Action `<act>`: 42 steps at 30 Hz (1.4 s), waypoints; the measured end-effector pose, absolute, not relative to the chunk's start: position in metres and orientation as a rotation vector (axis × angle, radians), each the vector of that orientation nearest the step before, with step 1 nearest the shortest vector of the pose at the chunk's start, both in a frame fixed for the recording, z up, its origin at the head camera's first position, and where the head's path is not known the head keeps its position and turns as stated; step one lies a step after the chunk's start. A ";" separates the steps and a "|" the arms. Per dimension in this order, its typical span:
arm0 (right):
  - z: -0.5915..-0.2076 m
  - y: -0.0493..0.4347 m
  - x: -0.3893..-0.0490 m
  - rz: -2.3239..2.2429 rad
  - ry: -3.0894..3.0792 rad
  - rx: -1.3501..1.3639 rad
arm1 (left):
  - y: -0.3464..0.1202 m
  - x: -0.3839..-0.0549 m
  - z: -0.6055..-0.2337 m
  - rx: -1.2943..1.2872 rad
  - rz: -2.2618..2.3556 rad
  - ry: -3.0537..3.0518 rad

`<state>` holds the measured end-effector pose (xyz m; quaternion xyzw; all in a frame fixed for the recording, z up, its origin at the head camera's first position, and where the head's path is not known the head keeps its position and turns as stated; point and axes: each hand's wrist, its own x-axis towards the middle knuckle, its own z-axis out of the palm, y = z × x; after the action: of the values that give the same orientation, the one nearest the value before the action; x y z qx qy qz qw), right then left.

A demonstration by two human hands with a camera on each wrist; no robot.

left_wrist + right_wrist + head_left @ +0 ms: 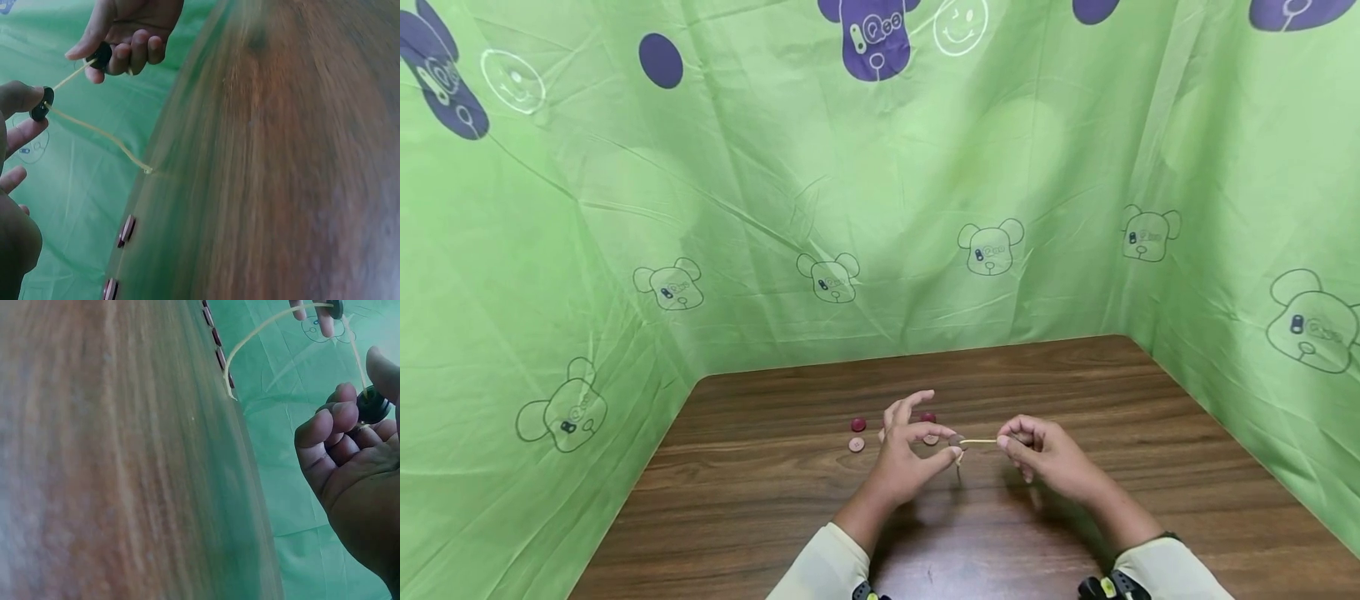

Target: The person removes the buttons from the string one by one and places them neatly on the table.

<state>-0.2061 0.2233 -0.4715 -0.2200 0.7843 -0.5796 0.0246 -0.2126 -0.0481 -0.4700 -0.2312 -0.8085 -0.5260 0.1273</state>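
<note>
My left hand pinches a dark round button between thumb and index finger, its other fingers spread. A thin yellow cord passes through that button. One end of the cord hangs loose below it, with a small knot at its tip. To the right, my right hand holds a second dark button between thumb and curled fingers. The cord runs fairly straight between the two buttons. Both hands are raised over the wooden table.
Behind the left hand, a dark red button and a pink button lie on the table. Further left are another dark red button and pink button. A green printed curtain surrounds the table's back and sides.
</note>
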 end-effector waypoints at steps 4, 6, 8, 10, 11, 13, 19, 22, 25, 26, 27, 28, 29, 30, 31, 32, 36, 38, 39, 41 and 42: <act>-0.473 0.225 -0.207 -1.767 2.449 -0.644 | -0.052 -0.214 -0.472 -0.692 -1.536 -2.342; -0.473 0.225 -0.207 -1.748 2.453 -0.628 | -0.053 -0.215 -0.472 -0.695 -1.539 -2.340; -0.472 0.226 -0.206 -1.730 2.449 -0.611 | -0.054 -0.215 -0.473 -0.691 -1.533 -2.339; -0.472 0.225 -0.207 -1.723 2.440 -0.597 | -0.055 -0.215 -0.473 -0.682 -1.530 -2.338; -0.472 0.225 -0.207 -1.724 2.433 -0.587 | -0.055 -0.215 -0.473 -0.677 -1.528 -2.340; -0.471 0.225 -0.207 -1.733 2.415 -0.572 | -0.057 -0.216 -0.473 -0.669 -1.527 -2.341; -0.469 0.223 -0.206 -1.754 2.401 -0.537 | -0.064 -0.217 -0.474 -0.655 -1.530 -2.351; -0.469 0.223 -0.207 -1.762 2.436 -0.480 | -0.066 -0.217 -0.474 -0.640 -1.531 -2.365; -0.469 0.223 -0.208 -1.784 2.450 -0.422 | -0.068 -0.218 -0.473 -0.622 -1.554 -2.381; -0.469 0.224 -0.208 -1.795 2.442 -0.403 | -0.069 -0.218 -0.473 -0.613 -1.565 -2.386; -0.468 0.224 -0.208 -1.809 2.428 -0.385 | -0.070 -0.219 -0.473 -0.605 -1.578 -2.383; -0.468 0.224 -0.207 -1.821 2.413 -0.370 | -0.071 -0.219 -0.473 -0.594 -1.588 -2.385; -0.467 0.224 -0.207 -1.831 2.399 -0.358 | -0.073 -0.219 -0.473 -0.579 -1.587 -2.387; -0.467 0.224 -0.207 -1.837 2.387 -0.351 | -0.074 -0.220 -0.474 -0.563 -1.583 -2.389; -0.467 0.225 -0.207 -1.843 2.374 -0.342 | -0.076 -0.220 -0.474 -0.547 -1.576 -2.390; -0.466 0.225 -0.207 -1.846 2.363 -0.337 | -0.077 -0.221 -0.474 -0.532 -1.556 -2.392; -0.465 0.226 -0.208 -1.853 2.334 -0.329 | -0.084 -0.222 -0.477 -0.519 -1.513 -2.388; -0.465 0.227 -0.209 -1.857 2.325 -0.322 | -0.088 -0.223 -0.478 -0.531 -1.513 -2.378; -0.465 0.227 -0.209 -1.861 2.320 -0.317 | -0.090 -0.223 -0.478 -0.538 -1.519 -2.373; -0.465 0.227 -0.209 -1.867 2.315 -0.311 | -0.093 -0.223 -0.479 -0.547 -1.528 -2.361; -0.465 0.228 -0.209 -1.869 2.313 -0.310 | -0.095 -0.223 -0.479 -0.548 -1.531 -2.356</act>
<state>-0.2092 0.2276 -0.4654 -0.1033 0.7713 -0.6234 0.0758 -0.2233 -0.0946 -0.4794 -0.1894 -0.8151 -0.5295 0.1390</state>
